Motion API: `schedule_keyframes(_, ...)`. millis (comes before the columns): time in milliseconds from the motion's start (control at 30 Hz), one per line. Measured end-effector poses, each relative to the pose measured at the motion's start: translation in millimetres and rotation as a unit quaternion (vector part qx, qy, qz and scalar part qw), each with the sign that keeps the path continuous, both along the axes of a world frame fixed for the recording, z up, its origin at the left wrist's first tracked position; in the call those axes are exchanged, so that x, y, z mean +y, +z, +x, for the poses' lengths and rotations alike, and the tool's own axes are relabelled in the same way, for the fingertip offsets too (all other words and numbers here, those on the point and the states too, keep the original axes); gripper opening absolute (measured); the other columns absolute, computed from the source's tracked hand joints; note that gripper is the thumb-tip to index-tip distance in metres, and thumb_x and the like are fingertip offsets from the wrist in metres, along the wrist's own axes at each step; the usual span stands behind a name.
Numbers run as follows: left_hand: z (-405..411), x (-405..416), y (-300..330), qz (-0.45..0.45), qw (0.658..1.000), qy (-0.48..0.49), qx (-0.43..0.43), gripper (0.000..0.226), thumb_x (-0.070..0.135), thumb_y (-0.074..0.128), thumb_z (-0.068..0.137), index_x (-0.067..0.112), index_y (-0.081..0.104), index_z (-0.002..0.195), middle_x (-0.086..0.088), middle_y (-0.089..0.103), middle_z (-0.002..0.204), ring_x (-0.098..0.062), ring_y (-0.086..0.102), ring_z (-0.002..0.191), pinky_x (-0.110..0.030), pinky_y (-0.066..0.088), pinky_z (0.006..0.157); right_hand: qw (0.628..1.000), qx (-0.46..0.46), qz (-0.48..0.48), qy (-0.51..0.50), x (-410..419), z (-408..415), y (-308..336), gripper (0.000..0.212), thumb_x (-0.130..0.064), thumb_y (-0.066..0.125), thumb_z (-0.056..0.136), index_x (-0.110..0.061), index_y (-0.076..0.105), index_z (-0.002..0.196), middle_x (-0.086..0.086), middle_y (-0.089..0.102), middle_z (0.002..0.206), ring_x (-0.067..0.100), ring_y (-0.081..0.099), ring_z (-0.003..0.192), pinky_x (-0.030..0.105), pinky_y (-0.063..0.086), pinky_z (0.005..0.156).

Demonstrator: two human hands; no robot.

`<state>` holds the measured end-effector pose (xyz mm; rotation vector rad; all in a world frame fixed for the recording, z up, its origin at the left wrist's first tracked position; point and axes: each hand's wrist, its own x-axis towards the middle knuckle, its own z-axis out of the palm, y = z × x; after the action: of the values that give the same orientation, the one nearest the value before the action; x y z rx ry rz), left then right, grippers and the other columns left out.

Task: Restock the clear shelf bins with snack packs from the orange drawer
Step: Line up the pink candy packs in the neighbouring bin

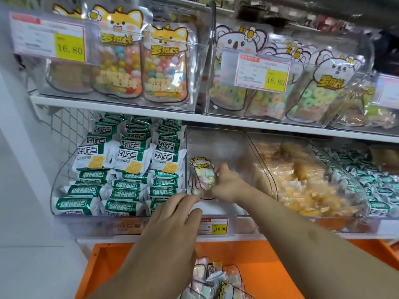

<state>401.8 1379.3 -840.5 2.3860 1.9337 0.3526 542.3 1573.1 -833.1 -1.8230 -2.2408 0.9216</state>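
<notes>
A marshmallow snack pack (201, 174) with a cartoon cat label stands upright inside the clear middle bin (218, 143) on the lower shelf. My right hand (226, 183) reaches into that bin and grips the pack's right side. At the bin's front edge my left hand (172, 219) has its fingers touching the bottom of the pack; whether they pinch it is unclear. Below, the orange drawer (265, 268) is pulled out, with several more marshmallow packs (213, 279) lying in it.
Green-and-white cracker packs (127, 169) fill the left bin. Yellow wrapped snacks (302, 182) fill the bin to the right, with green packs (380, 184) beyond. The upper shelf holds bins of candy pouches (142, 61) and ring gummies (280, 87). A price tag (213, 226) hangs below the middle bin.
</notes>
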Motion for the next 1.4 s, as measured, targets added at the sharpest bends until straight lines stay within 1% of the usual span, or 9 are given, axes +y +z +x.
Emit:
schedule_keyframes(67, 0.6, 1.1, -3.2, 0.007, 1.000, -0.001, 0.006, 0.078, 0.024, 0.088, 0.047, 0.029, 0.063, 0.120, 0.008, 0.049, 0.144, -0.022, 0.043, 0.138, -0.039, 0.052, 0.100, 0.998, -0.054, 0.015, 0.030, 0.5, -2.4, -3.6, 0.080, -0.037, 0.091, 0.078, -0.015, 0.032, 0.127, 0.003, 0.050, 0.113, 0.020, 0.048, 0.104, 0.030, 0.041, 0.077)
schedule_keyframes(133, 1.0, 2.3, -6.3, 0.015, 1.000, -0.002, 0.007, 0.077, 0.022, 0.087, 0.047, 0.028, 0.063, 0.120, 0.006, 0.049, 0.145, -0.023, 0.043, 0.139, -0.041, 0.053, 0.101, 0.997, -0.068, 0.031, 0.029, 1.8, -4.9, -7.9, 0.081, -0.038, 0.090, 0.080, -0.014, 0.029, 0.127, 0.006, 0.048, 0.115, 0.022, 0.044, 0.106, 0.031, 0.040, 0.082)
schedule_keyframes(300, 1.6, 4.0, -6.6, 0.023, 0.999, 0.004, 0.029, 0.078, 0.023, 0.090, 0.042, 0.026, 0.069, 0.117, 0.004, 0.057, 0.139, -0.024, 0.050, 0.133, -0.042, 0.056, 0.096, 0.997, -0.022, 0.071, -0.027, 14.2, -10.3, -15.5, 0.074, -0.034, 0.088, 0.078, -0.012, 0.038, 0.128, 0.012, 0.061, 0.119, 0.031, 0.060, 0.107, 0.033, 0.045, 0.076)
schedule_keyframes(433, 0.6, 4.8, -8.2, 0.035, 0.999, 0.006, 0.034, 0.078, 0.023, 0.090, 0.043, 0.026, 0.069, 0.117, 0.004, 0.058, 0.138, -0.024, 0.053, 0.132, -0.042, 0.056, 0.095, 0.993, 0.033, 0.100, -0.053, 23.8, -17.6, -17.5, 0.070, -0.033, 0.088, 0.077, -0.016, 0.041, 0.126, 0.009, 0.062, 0.113, 0.028, 0.062, 0.097, 0.032, 0.048, 0.069)
schedule_keyframes(667, 2.1, 6.0, -9.5, 0.050, 0.998, 0.010, 0.035, 0.078, 0.022, 0.088, 0.041, 0.025, 0.068, 0.116, 0.003, 0.057, 0.138, -0.026, 0.052, 0.132, -0.044, 0.055, 0.096, 0.997, -0.011, 0.077, 0.028, 24.0, -12.6, -23.9, 0.105, -0.029, 0.096, 0.067, -0.022, 0.025, 0.144, 0.011, 0.045, 0.135, 0.034, 0.054, 0.122, 0.035, 0.047, 0.087)
schedule_keyframes(900, 2.2, 7.8, -10.1, 0.059, 0.998, 0.010, 0.031, 0.077, 0.021, 0.089, 0.042, 0.025, 0.067, 0.116, 0.004, 0.057, 0.137, -0.025, 0.052, 0.132, -0.044, 0.056, 0.095, 0.985, 0.021, 0.172, 0.010, 31.1, -14.1, -27.1, 0.070, -0.018, 0.081, 0.080, -0.021, 0.037, 0.135, 0.009, 0.062, 0.104, 0.033, 0.064, 0.093, 0.039, 0.056, 0.075)
schedule_keyframes(1100, 2.9, 6.6, -6.6, 0.061, 0.997, 0.008, 0.036, 0.077, 0.022, 0.090, 0.040, 0.025, 0.070, 0.114, 0.005, 0.058, 0.134, -0.023, 0.051, 0.130, -0.043, 0.055, 0.094, 0.991, 0.008, 0.131, 0.033, 33.2, -12.0, -29.9, 0.093, -0.022, 0.085, 0.077, -0.026, 0.033, 0.154, 0.003, 0.059, 0.116, 0.029, 0.060, 0.110, 0.029, 0.045, 0.080)
schedule_keyframes(1233, 1.9, 4.2, -6.2, 0.057, 0.998, 0.003, 0.035, 0.073, 0.022, 0.088, 0.046, 0.026, 0.069, 0.116, 0.006, 0.057, 0.135, -0.022, 0.050, 0.131, -0.041, 0.054, 0.097, 0.995, 0.050, 0.090, 0.014, 34.9, -12.1, -31.0, 0.090, -0.019, 0.086, 0.076, -0.025, 0.035, 0.150, 0.007, 0.062, 0.124, 0.027, 0.061, 0.108, 0.030, 0.051, 0.081)
schedule_keyframes(1400, 1.1, 3.7, -6.4, 0.058, 0.998, 0.003, 0.030, 0.071, 0.021, 0.087, 0.048, 0.026, 0.068, 0.116, 0.006, 0.055, 0.136, -0.022, 0.050, 0.132, -0.040, 0.054, 0.098, 0.989, 0.137, 0.048, -0.010, 39.2, -11.9, -38.3, 0.101, -0.022, 0.095, 0.069, -0.031, 0.042, 0.155, -0.008, 0.064, 0.132, 0.016, 0.064, 0.115, 0.027, 0.054, 0.095)
